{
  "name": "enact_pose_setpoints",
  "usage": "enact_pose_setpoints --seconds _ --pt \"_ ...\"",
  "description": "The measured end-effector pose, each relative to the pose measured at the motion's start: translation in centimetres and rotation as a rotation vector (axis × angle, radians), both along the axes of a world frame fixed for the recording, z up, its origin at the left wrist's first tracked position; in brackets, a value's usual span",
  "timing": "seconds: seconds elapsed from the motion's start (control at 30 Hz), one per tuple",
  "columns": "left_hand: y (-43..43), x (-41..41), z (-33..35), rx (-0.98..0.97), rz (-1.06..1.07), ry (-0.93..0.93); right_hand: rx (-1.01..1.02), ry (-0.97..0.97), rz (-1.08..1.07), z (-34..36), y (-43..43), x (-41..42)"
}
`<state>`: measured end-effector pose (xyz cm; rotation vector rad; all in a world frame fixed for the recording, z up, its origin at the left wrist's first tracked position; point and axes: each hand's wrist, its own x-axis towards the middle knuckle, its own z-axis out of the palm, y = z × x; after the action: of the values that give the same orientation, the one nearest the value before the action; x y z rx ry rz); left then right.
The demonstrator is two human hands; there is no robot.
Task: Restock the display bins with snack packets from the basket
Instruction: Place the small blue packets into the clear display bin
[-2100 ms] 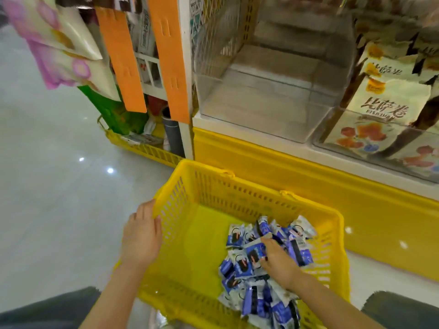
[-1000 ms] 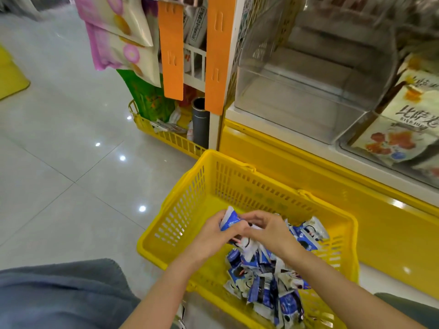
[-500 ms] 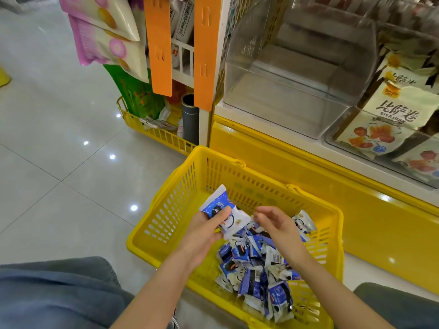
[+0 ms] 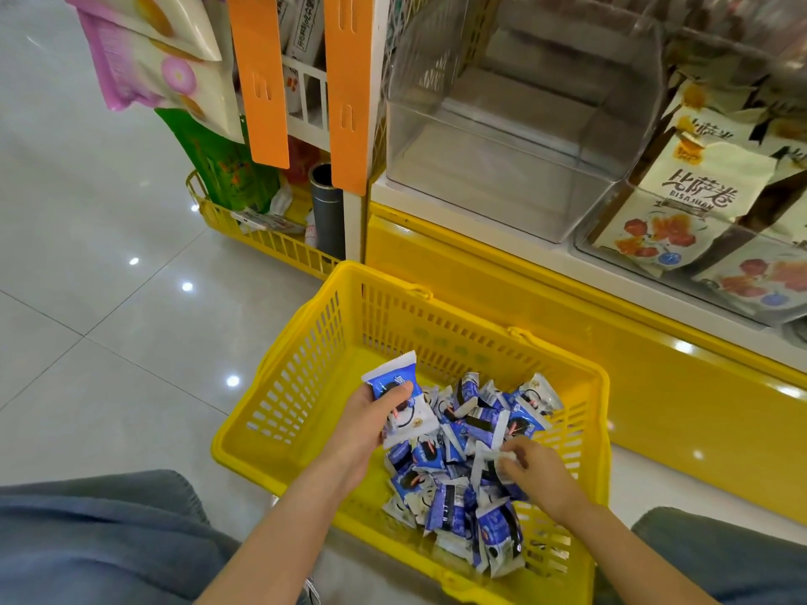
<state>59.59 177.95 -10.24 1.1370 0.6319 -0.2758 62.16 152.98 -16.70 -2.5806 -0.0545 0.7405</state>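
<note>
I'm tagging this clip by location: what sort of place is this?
Probably a snack shop: clear display bins on a yellow shelf, hanging snack bags, and a yellow shopping basket of blue packets on the floor.

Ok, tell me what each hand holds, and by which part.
Left hand grips a blue-and-white packet, thumb across its upper front. Right hand pinches a second packet by its white edge, in the basket.

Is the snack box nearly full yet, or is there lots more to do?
Barely started. Done: nothing shows in the clear bin yet. In hand: the left hand holds blue packets, and the right hand pinches one more packet in the pile. Left: that whole pile in the yellow basket has to go up.
</note>
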Motion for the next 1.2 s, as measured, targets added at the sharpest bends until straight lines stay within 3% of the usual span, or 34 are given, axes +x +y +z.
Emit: enact_pose_setpoints --seconds 0.07,0.17,0.27,0.4,0.53,0.63,0.73,0.83,1.03,1.2 --pt "-0.2 -0.2 -0.1 0.074 -0.002 0.05 0.215 0.007 -0.218 1.5 0.9 0.9" --pt "-0.7 -0.5 0.1 0.121 0.015 0.08 0.713 0.224 -0.527 5.2 3.2 1.7" --pt "-1.4 -0.7 0.9 0.114 -0.002 0.081 0.894 0.23 -0.506 8.7 5.0 1.9" --pt "-2.4 -0.9 3.1 -0.13 -0.113 0.054 0.943 0.053 -0.507 12.2 6.6 1.6" --pt "-3.2 -0.3 5.2 -0.244 -0.113 0.054 0.941 -0.395 -0.519 15.6 7.3 2.7" --pt "-3.4 1.0 7.1 -0.388 -0.115 0.026 0.915 -0.492 -0.157 17.8 7.6 2.8" --pt "-2.9 2.4 9.5 -0.521 -0.077 -0.105 0.691 -0.558 0.312 18.6 7.3 2.4" --pt "-2.3 3.6 11.9 -0.447 -0.067 -0.173 0.599 -0.581 0.541 19.6 7.0 2.3" --pt "-1.2 5.2 14.9 -0.102 -0.121 -0.374 0.837 -0.468 -0.002 23.2 8.1 3.5" --pt "-1.0 7.1 16.2 0.092 -0.149 -0.439 0.807 -0.133 -0.153 25.9 9.9 6.0"
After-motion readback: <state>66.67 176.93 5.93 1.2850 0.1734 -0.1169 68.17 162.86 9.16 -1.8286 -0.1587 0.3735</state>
